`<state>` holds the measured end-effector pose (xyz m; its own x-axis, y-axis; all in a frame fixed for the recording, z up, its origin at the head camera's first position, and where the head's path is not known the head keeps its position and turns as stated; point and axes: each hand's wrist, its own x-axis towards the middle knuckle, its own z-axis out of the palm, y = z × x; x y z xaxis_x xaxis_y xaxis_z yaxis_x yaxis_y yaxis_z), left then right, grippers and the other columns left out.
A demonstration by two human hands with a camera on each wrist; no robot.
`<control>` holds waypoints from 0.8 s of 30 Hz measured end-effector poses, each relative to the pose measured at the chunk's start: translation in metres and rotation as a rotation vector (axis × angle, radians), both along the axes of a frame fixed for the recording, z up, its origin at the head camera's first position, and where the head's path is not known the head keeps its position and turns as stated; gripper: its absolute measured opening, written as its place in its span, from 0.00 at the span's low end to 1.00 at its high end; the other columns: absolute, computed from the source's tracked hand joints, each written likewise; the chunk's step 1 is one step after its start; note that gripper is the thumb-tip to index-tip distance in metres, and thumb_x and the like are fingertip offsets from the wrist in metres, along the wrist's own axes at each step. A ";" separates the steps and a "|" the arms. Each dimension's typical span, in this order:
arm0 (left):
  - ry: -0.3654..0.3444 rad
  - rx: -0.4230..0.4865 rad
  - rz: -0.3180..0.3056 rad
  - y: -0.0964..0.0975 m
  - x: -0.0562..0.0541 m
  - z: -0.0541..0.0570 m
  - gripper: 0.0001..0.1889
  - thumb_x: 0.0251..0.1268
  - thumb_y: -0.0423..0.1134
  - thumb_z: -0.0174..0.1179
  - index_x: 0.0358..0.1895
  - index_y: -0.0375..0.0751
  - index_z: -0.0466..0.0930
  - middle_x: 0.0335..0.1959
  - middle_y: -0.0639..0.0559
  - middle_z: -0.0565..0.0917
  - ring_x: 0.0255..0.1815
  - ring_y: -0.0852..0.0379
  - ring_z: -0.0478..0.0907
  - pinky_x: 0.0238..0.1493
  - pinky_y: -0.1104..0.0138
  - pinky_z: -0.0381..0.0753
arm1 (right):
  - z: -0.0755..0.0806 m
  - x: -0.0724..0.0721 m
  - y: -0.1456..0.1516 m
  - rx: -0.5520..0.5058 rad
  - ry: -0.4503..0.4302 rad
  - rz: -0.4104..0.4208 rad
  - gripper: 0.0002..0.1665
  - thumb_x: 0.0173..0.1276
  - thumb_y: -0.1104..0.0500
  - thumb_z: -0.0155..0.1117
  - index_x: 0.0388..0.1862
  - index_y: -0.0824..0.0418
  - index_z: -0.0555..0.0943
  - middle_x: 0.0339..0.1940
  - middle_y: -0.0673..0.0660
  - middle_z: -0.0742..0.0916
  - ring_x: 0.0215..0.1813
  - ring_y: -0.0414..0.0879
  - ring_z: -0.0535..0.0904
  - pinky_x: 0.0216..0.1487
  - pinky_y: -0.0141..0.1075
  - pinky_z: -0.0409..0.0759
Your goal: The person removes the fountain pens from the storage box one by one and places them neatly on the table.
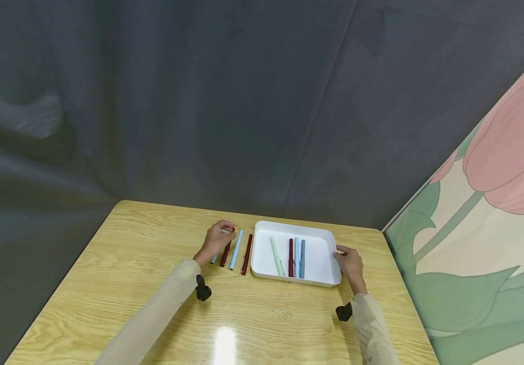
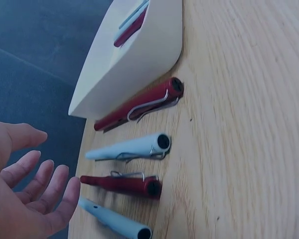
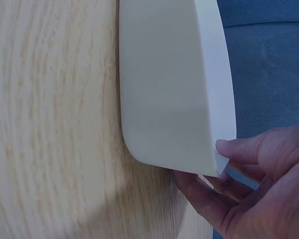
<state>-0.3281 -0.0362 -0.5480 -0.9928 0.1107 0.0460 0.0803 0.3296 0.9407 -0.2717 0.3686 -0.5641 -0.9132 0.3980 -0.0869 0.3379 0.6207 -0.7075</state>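
My left hand (image 1: 216, 241) hovers at the far ends of a row of pens, fingers loosely bent with nothing in them. In the left wrist view the row has a dark red pen (image 2: 139, 105), a light blue pen (image 2: 129, 148), another dark red pen (image 2: 124, 185) and another light blue pen (image 2: 117, 221), each lying on the wood. At the right end of a white tray (image 1: 321, 261), my right hand (image 1: 350, 264) pinches the rim, thumb on top and fingers below.
Inside the tray lie a light green pen (image 1: 277, 257), a dark red pen (image 1: 291, 257), a light blue pen (image 1: 296, 257) and a grey-blue pen (image 1: 302, 259). The wooden table (image 1: 262, 314) meets a dark curtain (image 1: 225, 126) behind and a flower-printed panel (image 1: 472, 243) at right.
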 end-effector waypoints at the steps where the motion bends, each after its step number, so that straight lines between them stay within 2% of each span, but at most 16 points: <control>1: 0.002 0.000 -0.009 0.002 0.000 0.001 0.15 0.72 0.29 0.63 0.57 0.27 0.80 0.52 0.32 0.82 0.52 0.38 0.81 0.49 0.53 0.84 | 0.000 0.000 0.000 0.001 -0.001 -0.004 0.22 0.76 0.63 0.64 0.64 0.71 0.82 0.52 0.74 0.87 0.47 0.64 0.87 0.31 0.35 0.81; 5: 0.006 0.019 -0.050 0.008 0.003 0.003 0.16 0.72 0.29 0.63 0.59 0.27 0.79 0.54 0.31 0.81 0.54 0.38 0.81 0.50 0.53 0.84 | 0.001 -0.001 -0.001 0.002 -0.006 -0.010 0.22 0.76 0.62 0.64 0.65 0.70 0.82 0.53 0.74 0.87 0.48 0.65 0.87 0.33 0.36 0.83; 9: 0.010 0.058 -0.088 0.016 0.005 0.004 0.17 0.71 0.27 0.62 0.60 0.26 0.78 0.55 0.31 0.80 0.56 0.37 0.81 0.54 0.51 0.83 | 0.002 -0.001 -0.002 -0.002 -0.017 -0.017 0.22 0.76 0.62 0.64 0.65 0.70 0.82 0.54 0.74 0.87 0.48 0.64 0.87 0.33 0.36 0.82; 15: 0.022 0.101 -0.118 0.027 0.007 0.002 0.18 0.72 0.29 0.63 0.61 0.25 0.77 0.56 0.32 0.81 0.54 0.38 0.81 0.54 0.51 0.84 | 0.002 -0.001 -0.002 -0.014 -0.029 -0.021 0.22 0.76 0.62 0.63 0.65 0.71 0.81 0.55 0.74 0.86 0.48 0.62 0.86 0.31 0.34 0.82; 19: 0.038 0.093 -0.158 0.035 0.009 0.001 0.18 0.74 0.30 0.62 0.63 0.28 0.77 0.58 0.33 0.80 0.55 0.39 0.81 0.52 0.53 0.85 | 0.002 -0.001 -0.003 -0.007 -0.032 -0.026 0.22 0.76 0.62 0.63 0.65 0.71 0.81 0.55 0.74 0.86 0.48 0.62 0.86 0.33 0.35 0.82; 24: 0.118 0.021 -0.258 0.046 0.015 -0.002 0.14 0.77 0.29 0.58 0.61 0.30 0.78 0.59 0.31 0.78 0.55 0.40 0.81 0.50 0.56 0.85 | 0.003 -0.001 -0.005 0.011 -0.015 -0.033 0.22 0.76 0.62 0.63 0.65 0.71 0.82 0.54 0.74 0.87 0.48 0.63 0.86 0.32 0.36 0.82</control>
<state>-0.3135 0.0099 -0.5502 -0.9196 0.3566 0.1648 0.2685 0.2644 0.9263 -0.2722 0.3640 -0.5615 -0.8982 0.4291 -0.0957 0.3687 0.6167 -0.6955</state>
